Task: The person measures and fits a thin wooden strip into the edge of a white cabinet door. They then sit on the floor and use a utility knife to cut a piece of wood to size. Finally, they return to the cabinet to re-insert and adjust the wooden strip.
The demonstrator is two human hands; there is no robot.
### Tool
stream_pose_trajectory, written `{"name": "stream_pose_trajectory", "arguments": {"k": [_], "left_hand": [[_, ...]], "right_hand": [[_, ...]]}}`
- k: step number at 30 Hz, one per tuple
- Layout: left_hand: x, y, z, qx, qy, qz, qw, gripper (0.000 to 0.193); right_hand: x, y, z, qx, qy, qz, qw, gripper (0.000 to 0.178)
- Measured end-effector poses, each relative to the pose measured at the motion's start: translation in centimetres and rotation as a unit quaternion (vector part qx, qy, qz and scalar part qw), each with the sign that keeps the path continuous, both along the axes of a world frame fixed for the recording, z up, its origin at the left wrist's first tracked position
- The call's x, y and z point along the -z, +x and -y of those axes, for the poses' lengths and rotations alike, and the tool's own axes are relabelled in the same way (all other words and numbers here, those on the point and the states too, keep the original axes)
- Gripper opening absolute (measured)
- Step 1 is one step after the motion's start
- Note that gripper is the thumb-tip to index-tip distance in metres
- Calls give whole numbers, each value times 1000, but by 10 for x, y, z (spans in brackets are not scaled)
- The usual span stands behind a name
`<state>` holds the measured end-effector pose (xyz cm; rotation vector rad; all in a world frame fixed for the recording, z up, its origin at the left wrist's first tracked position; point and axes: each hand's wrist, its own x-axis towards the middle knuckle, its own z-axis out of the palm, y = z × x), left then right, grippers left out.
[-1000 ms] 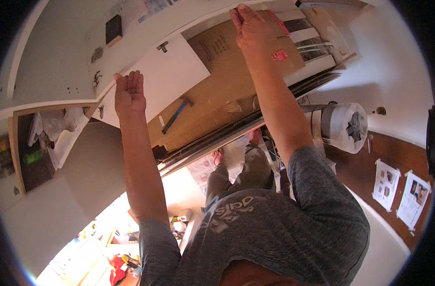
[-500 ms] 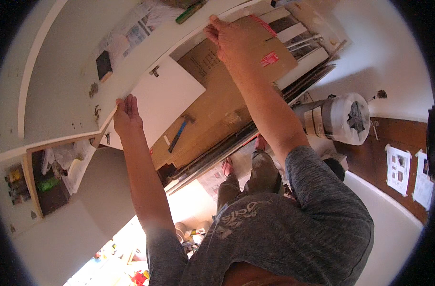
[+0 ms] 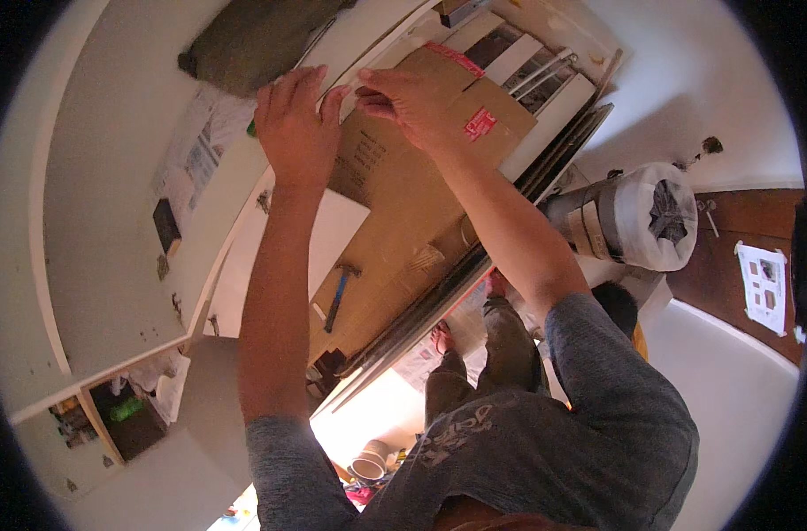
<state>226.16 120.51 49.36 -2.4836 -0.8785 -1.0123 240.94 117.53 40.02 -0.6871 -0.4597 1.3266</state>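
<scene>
A long white board (image 3: pixel 209 274) with a thin pale edge strip (image 3: pixel 410 31) runs up and away to the right. My left hand (image 3: pixel 293 133) lies over this edge, fingers stretched on the board and thumb apart from them. Close beside it, my right hand (image 3: pixel 408 111) is closed, its thumb and fingers pinching at the pale strip; the exact hold is partly hidden. Below the edge, a white panel (image 3: pixel 328 232) lies on brown cardboard (image 3: pixel 395 212). A claw hammer (image 3: pixel 337 296) with a blue handle rests on that cardboard.
A dark cloth-like bundle (image 3: pixel 257 44) and a black block (image 3: pixel 166 226) lie on the white surface. At the right is a plastic-wrapped roll (image 3: pixel 629 217). An open compartment (image 3: pixel 125 411) with bags is at lower left. Boards (image 3: pixel 563 119) lean at the upper right.
My left hand has moved up along the edge, close to my right hand. My right hand has shifted slightly down and left. More of the dark bundle shows as the view has turned.
</scene>
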Motion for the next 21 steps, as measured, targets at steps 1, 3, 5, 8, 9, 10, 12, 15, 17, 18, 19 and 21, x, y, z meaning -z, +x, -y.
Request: {"name": "stream_pose_trajectory", "arguments": {"k": [1,3,5,8,9,10,12,15,17,18,19,21], "left_hand": [[2,9,-7,1,20,-15,1000,28],[5,26,-22,10,38,-40,998,29],[8,34,-27,1,-2,-56,998,31],[12,38,-27,-5,-35,-55,998,29],[13,38,-26,-10,-46,-44,998,28],[14,38,-26,-9,-29,-50,998,26],[16,39,-25,-12,-10,-49,999,22],[18,41,-26,7,24,-67,997,20],[19,42,-25,-1,40,-78,996,21],[20,42,-25,-2,50,-84,995,21],[20,42,-25,-1,46,-81,996,21],[21,41,-24,1,37,-78,996,21]], "right_hand": [[5,14,1,16,-22,-12,1000,36],[16,36,6,39,-2,-20,999,34],[27,56,15,62,-24,-20,998,33],[42,77,28,71,-62,-4,996,30],[45,82,30,70,-73,8,995,30],[47,86,31,69,-79,17,994,29],[45,88,26,84,-49,-10,995,31],[33,91,3,139,-17,-28,990,35],[20,91,-17,173,5,-41,984,36],[14,93,-29,185,21,-51,981,37],[9,95,-37,197,38,-59,978,37],[-1,94,-48,206,51,-113,971,37]]}}
